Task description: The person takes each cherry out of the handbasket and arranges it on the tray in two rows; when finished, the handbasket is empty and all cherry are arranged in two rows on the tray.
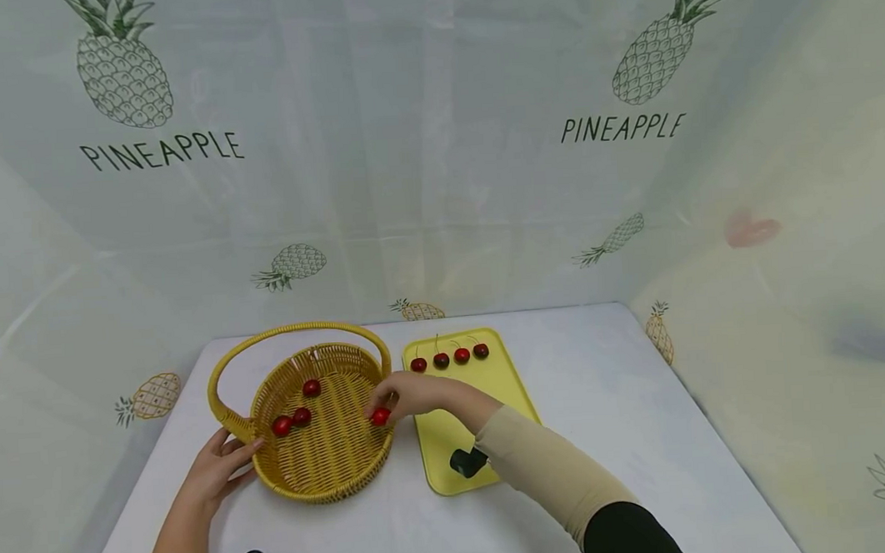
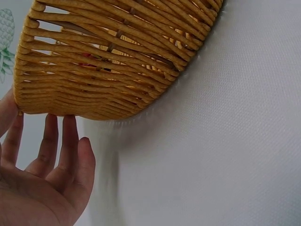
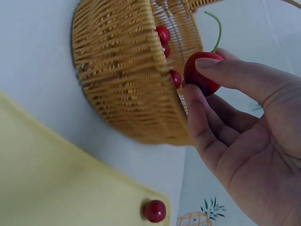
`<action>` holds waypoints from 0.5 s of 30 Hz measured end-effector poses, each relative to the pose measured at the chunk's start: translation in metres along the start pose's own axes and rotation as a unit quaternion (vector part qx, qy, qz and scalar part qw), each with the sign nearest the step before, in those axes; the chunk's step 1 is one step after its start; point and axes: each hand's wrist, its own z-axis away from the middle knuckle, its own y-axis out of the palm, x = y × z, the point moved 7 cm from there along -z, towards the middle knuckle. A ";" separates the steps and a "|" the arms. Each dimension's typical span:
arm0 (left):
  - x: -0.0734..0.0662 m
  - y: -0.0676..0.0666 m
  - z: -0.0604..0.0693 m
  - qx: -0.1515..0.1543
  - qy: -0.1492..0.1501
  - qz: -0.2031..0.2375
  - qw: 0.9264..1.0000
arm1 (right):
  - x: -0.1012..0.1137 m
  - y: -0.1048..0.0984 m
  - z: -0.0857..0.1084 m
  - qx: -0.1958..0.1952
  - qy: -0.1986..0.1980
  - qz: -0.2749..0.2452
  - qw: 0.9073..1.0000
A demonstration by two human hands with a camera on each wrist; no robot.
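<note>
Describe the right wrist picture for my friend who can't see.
The right hand pinches a red, green-stemmed cherry by the rim of a wicker basket holding three more cherries. Another cherry lies on a yellow tray.

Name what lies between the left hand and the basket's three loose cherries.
The basket's woven wall: in the head view, the left hand touches its outside and the cherries lie within.

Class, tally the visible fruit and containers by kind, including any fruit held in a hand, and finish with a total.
Round, yellow-brown, handled woven basket: 1
Flat rectangular yellow tray: 1
Small round red cherries: 8 (3 in the basket, 4 on the tray, 1 in the right hand)
Total: 10
</note>
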 end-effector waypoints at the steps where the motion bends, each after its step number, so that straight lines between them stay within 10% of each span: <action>1: 0.000 0.000 0.000 0.000 0.001 -0.001 1.000 | -0.002 -0.002 0.002 -0.003 0.000 -0.002 1.000; 15: 0.000 0.000 0.001 0.004 -0.001 -0.001 1.000 | -0.033 -0.027 0.032 -0.041 0.039 0.009 0.998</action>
